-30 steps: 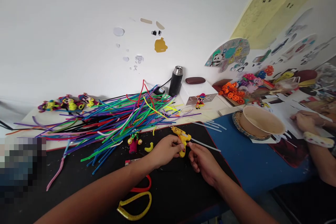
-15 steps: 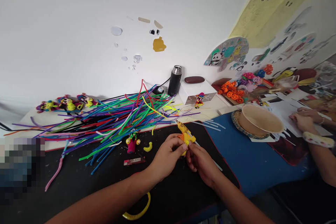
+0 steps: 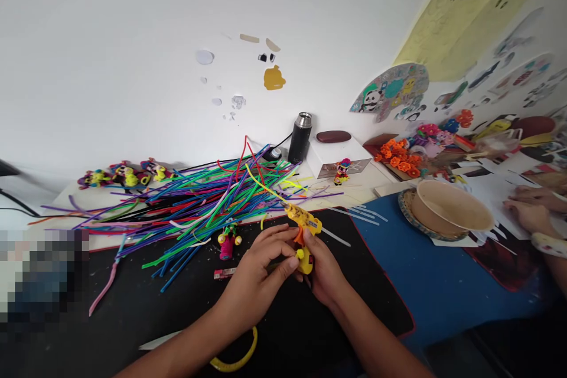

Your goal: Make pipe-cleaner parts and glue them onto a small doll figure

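Note:
My right hand (image 3: 325, 269) is wrapped round the handle of a yellow hot glue gun (image 3: 303, 218) with an orange trigger. Its nozzle points up and left, and a clear glue stick (image 3: 335, 237) sticks out of its back. My left hand (image 3: 261, 266) is closed beside the handle, pinching a small bright yellow fuzzy piece (image 3: 300, 254) between thumb and fingers; most of that piece is hidden. To the left, a magenta pipe-cleaner figure (image 3: 227, 246) with a green top stands on the black mat (image 3: 354, 307).
A heap of coloured pipe cleaners (image 3: 208, 195) spreads behind the mat. Scissors with a yellow handle (image 3: 234, 361) lie below my left forearm. A black flask (image 3: 300, 140), a white box (image 3: 339, 150) and a beige bowl (image 3: 452, 207) stand farther back. At right are another person's hands (image 3: 531, 207).
The glue gun has turned more upright, with my right hand lower on its handle. My left hand has shifted down and left and now pinches a yellow piece. The view has shifted slightly left.

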`<state>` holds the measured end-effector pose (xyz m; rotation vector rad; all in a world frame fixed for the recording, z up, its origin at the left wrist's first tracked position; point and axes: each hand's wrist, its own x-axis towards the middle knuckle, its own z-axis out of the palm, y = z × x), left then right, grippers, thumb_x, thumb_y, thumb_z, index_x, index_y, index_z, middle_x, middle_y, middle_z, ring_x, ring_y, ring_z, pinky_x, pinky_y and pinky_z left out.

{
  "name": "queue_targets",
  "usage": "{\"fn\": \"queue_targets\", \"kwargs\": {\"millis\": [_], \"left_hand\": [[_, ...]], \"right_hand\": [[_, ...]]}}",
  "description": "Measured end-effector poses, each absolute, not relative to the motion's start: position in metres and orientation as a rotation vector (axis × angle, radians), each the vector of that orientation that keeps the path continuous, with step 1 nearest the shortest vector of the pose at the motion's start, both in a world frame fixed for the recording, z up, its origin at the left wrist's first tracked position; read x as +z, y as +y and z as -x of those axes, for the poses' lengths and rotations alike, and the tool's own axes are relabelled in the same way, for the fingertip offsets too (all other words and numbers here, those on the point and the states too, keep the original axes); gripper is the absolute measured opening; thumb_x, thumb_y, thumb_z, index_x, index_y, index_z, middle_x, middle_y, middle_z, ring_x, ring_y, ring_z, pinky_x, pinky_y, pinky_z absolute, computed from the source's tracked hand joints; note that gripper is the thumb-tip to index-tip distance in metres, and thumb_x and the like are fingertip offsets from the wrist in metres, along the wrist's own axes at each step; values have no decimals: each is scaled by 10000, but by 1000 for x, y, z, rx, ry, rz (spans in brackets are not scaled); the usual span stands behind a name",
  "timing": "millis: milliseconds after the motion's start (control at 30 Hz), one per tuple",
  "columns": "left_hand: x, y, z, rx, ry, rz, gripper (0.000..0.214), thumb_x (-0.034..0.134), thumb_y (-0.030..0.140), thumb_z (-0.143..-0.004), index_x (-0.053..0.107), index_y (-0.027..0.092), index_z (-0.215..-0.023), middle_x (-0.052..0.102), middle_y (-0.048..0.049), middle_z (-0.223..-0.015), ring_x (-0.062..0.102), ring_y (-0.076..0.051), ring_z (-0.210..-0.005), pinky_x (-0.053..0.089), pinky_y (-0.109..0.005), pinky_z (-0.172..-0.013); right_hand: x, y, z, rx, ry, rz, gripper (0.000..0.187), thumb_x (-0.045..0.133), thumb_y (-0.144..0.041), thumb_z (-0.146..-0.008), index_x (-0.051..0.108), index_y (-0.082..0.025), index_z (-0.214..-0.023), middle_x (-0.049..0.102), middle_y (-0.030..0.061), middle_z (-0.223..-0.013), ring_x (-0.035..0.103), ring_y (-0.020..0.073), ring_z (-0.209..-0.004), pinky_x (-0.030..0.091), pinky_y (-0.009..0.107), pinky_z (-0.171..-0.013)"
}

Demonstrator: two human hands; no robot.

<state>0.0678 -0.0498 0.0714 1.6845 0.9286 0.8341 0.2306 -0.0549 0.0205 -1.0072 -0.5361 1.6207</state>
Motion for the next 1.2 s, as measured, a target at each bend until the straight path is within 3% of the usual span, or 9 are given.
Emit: {"fn": "queue_targets", "kwargs": {"millis": [100, 167, 233, 300, 367, 567, 900, 1033, 1200], "left_hand": [[76, -55, -53, 845, 940, -1706, 217, 624, 380, -989, 784, 284, -880, 670, -87, -1438, 467, -318, -1457, 376, -492, -1194], [78, -55, -39, 869, 989, -1658, 223, 632, 414, -980, 779, 276, -884, 680, -100, -1415, 563, -328, -1361, 440, -473, -1130], [81, -50, -22, 925, 1109, -1543, 249, 669, 477, -944, 745, 256, -861, 728, -108, -1306, 665, -321, -1188, 524, -425, -990], [85, -42, -6, 988, 1225, -1468, 302, 684, 532, -919, 710, 241, -846, 773, -87, -1066, 697, -293, -1032, 540, -369, -862], [90, -32, 6, 1000, 1283, -1460, 346, 682, 571, -907, 699, 232, -840, 753, -57, -887, 685, -255, -874, 522, -335, -772], [94, -7, 14, 1033, 1237, -1455, 389, 681, 585, -906, 687, 214, -787, 711, -20, -727, 634, -183, -671, 497, -291, -681], [89, 16, 9, 991, 1179, -1441, 397, 669, 575, -924, 725, 203, -796, 752, -51, -757, 656, -190, -672, 515, -299, -656], [86, 23, 7, 1016, 1064, -1272, 343, 765, 542, -851, 716, 203, -832, 774, -59, -793, 672, -200, -680, 527, -318, -667], [87, 25, 12, 1036, 1176, -1355, 421, 795, 603, -790, 721, 198, -875, 800, -68, -828, 713, -229, -741, 550, -349, -745]], "right_hand": [[22, -50, -226, 1657, -609, 976, 513, 785, -647, -824, 681, -150, -757, 604, -3, -598, 484, 91, -423, 393, 200, -377], [23, -49, -225, 1689, -648, 946, 467, 796, -601, -835, 709, -142, -827, 622, 0, -601, 510, 95, -413, 373, 193, -370], [25, -48, -226, 1702, -657, 919, 460, 809, -571, -836, 737, -145, -991, 653, 1, -627, 541, 103, -411, 367, 190, -368], [27, -47, -227, 1705, -651, 895, 509, 812, -571, -835, 736, -147, -1107, 668, 1, -637, 542, 103, -405, 363, 188, -366], [31, -46, -227, 1710, -660, 858, 525, 794, -587, -849, 742, -138, -1117, 661, 1, -616, 519, 94, -390, 349, 185, -363], [38, -42, -214, 1799, -592, 645, 490, 740, -648, -867, 750, -177, -1003, 571, -43, -539, 392, 66, -337, 266, 181, -335], [38, -34, -200, 1768, -687, 707, 502, 733, -629, -886, 746, -133, -964, 537, -46, -506, 415, 70, -346, 242, 183, -343], [46, -30, -195, 1697, -757, 799, 523, 740, -636, -879, 729, -117, -940, 529, -48, -490, 443, 76, -352, 264, 186, -360], [38, -31, -186, 1576, -743, 902, 535, 728, -662, -876, 692, -129, -894, 452, -79, -464, 425, 81, -355, 271, 189, -352]]}}
